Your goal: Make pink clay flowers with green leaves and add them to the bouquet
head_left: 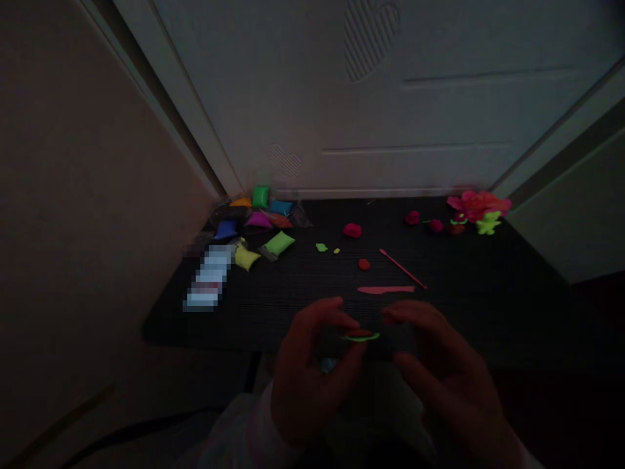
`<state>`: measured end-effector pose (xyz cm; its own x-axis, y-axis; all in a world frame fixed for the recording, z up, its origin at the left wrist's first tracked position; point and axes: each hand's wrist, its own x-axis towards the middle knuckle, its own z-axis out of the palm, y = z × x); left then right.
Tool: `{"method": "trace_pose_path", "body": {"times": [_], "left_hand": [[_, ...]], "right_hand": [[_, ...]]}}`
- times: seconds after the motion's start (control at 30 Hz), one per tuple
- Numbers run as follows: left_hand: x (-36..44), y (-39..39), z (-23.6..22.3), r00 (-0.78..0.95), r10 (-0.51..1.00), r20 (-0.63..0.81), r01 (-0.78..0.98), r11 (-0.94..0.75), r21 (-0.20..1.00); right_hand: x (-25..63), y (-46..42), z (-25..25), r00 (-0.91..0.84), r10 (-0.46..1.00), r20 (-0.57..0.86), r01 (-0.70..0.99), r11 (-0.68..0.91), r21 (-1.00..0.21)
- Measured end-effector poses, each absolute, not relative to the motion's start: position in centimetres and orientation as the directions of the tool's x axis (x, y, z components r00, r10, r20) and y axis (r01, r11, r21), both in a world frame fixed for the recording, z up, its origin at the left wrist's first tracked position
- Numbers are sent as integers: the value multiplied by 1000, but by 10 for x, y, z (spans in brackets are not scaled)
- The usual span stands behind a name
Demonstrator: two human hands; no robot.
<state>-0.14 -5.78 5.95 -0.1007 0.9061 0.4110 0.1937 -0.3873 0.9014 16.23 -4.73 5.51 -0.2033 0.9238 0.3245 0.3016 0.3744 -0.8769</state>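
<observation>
Between the thumb and forefinger of my left hand (317, 371) is a small flat piece of modelling clay (362, 337), green below with a reddish-brown layer on top. My right hand (439, 365) is just right of it, thumb and fingers apart, holding nothing. On the dark table beyond my hands lie a pink plastic clay knife (385, 289) and a thin pink stick tool (403, 269). Near them sit a red clay lump (364, 264), a larger pink lump (352, 230), a small green piece (321, 247) and a tiny yellow piece (336, 251).
Several bags of coloured clay, among them a light green one (279, 244) and a yellow one (247, 258), lie at the left. A blurred-out bright rectangle (209, 277) is beside them. A pink flower (481, 205) and a yellow-green figure (488, 223) stand back right, before a white panel (312, 98).
</observation>
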Motion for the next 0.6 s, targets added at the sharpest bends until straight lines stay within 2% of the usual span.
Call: {"method": "trace_pose_path", "body": {"times": [0.1,0.17,0.23,0.4,0.5,0.6], "left_hand": [[2,-59,66,-99,974,203,-62,-209,976],[2,-59,70,-79,996,51,-210,-66,976],[1,-59,73,-53,998,-38,-302,20,953],[0,-62,71,-28,997,-70,-290,59,955],[-1,-67,70,-9,999,-53,-295,48,954],[-4,-70,70,15,998,-55,-382,56,922]], "right_hand": [[154,-48,63,-220,928,301,231,349,-908],[150,-47,67,-219,939,266,170,305,-937],[148,-47,68,-222,953,209,123,240,-963],[140,-48,67,-194,979,64,92,83,-992],[136,-48,65,-192,981,25,94,43,-995],[134,-50,66,-183,983,26,67,39,-997]]}}
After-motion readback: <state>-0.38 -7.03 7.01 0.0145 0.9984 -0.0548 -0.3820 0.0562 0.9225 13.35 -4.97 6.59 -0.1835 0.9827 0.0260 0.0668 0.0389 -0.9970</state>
